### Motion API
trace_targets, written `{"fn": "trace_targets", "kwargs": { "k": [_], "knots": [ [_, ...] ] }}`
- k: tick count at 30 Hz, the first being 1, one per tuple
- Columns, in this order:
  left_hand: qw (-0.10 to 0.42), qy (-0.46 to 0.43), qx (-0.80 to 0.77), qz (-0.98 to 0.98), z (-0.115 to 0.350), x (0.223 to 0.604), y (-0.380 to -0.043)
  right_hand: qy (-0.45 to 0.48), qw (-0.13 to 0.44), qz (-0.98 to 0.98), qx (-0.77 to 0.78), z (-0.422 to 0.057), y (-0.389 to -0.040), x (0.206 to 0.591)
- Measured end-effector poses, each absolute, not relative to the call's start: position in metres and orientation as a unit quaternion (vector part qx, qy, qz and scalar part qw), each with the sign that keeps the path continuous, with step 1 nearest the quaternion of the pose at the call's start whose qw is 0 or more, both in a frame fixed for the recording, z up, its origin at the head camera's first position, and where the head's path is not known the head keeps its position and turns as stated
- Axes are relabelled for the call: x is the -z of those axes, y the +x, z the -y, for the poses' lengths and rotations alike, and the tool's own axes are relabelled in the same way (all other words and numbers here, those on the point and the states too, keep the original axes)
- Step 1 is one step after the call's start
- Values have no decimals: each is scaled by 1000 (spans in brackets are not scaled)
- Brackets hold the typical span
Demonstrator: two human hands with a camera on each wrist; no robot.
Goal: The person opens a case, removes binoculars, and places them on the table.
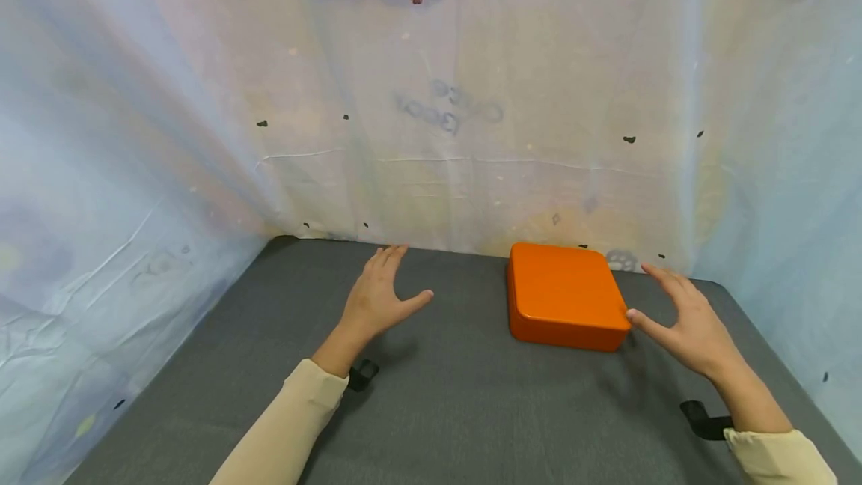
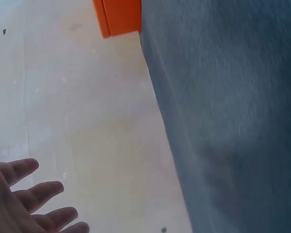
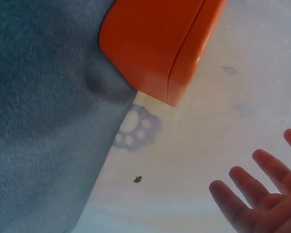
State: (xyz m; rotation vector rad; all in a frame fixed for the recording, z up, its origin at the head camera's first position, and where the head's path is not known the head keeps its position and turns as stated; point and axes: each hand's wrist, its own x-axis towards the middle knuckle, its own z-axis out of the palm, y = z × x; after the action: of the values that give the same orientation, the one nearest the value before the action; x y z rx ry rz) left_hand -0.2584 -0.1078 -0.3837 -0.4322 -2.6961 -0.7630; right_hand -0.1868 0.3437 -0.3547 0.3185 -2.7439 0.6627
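An orange box (image 1: 566,287) with rounded corners and a smooth lid lies on the dark grey surface, right of centre near the back edge. In the head view my left hand (image 1: 380,294) hovers well to the left of it, fingers extended and thumb apart, holding nothing. My right hand (image 1: 694,324) is just right of the box, fingers spread; its thumb tip overlaps the box's front right corner in view, and I cannot tell whether they touch. The right wrist view shows the box (image 3: 150,43) apart from the spread fingers (image 3: 250,191). Only the box's end (image 2: 121,17) shows in the left wrist view.
A grey cloth-like surface (image 1: 444,410) spreads beneath both hands. Pale translucent sheeting (image 1: 539,96) with faint prints and small dark marks hangs behind it and along both sides. Black wrist mounts (image 1: 703,421) sit below the hands.
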Motion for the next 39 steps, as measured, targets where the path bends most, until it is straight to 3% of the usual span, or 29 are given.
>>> {"fn": "trace_targets", "kwargs": {
  "k": [13, 39],
  "knots": [
    [114, -136, 339, 924, 76, 394, -262, 105, 137, 936, -306, -348, -192, 367],
    [19, -165, 446, 879, -11, 419, -269, 76, 30, 916, -392, -353, -207, 390]
  ]
}}
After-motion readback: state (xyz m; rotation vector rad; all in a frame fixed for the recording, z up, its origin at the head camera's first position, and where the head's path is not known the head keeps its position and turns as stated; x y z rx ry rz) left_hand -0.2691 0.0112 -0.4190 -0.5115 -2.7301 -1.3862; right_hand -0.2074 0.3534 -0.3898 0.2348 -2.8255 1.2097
